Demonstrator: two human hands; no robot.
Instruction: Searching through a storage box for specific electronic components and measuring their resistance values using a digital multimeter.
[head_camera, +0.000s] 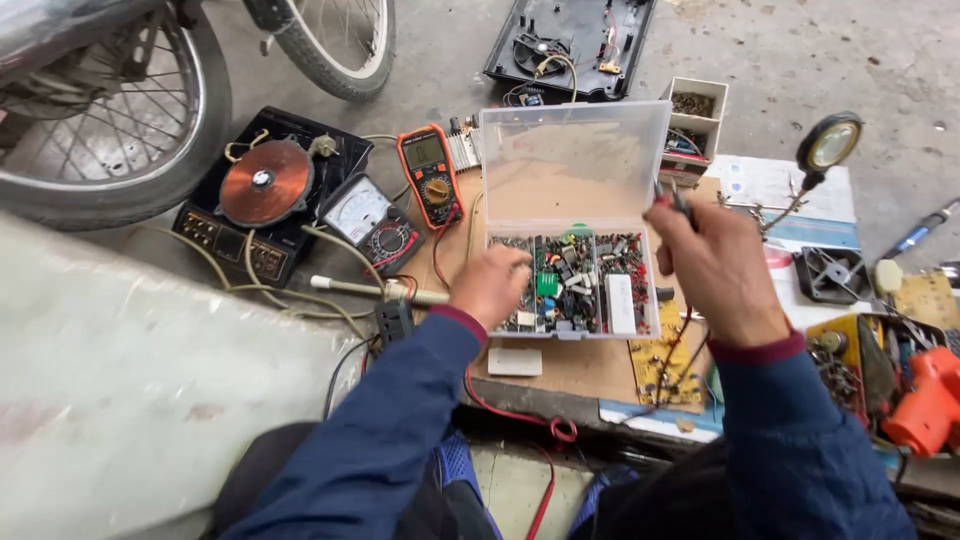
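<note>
- Left hand (490, 285) — we found it reaching into the left compartments of the clear plastic parts box (572, 280), fingers curled down among the small components; whether it had anything pinched, we could not tell, since the fingertips were buried.
- Right hand (722, 268) — it was clenched around a pair of thin probes (678, 203), one red and one dark, held upright just beside the box's right edge.
- Parts box — it sat on the brown work board (580, 365), lid (572, 160) standing open behind it, trays packed with mixed electronic parts.
- Handling note — in our judgement the picking would go best with the probes kept clear of the lid and the left fingers sorting lightly, so that neighbouring compartments did not spill into one another.
- Nearby — we logged an orange multimeter (430, 175), an analogue meter (365, 215), an opened induction cooker with a copper coil (266, 183), a yellow circuit board (665, 365), a magnifier on a stand (828, 145) and an orange tool (925, 400).
- Hard to make out — the individual parts were too small for us to name; the probe leads' far ends were lost under the right wrist; the orange tool and a motorcycle wheel (100, 110) were cut off by the frame.
</note>
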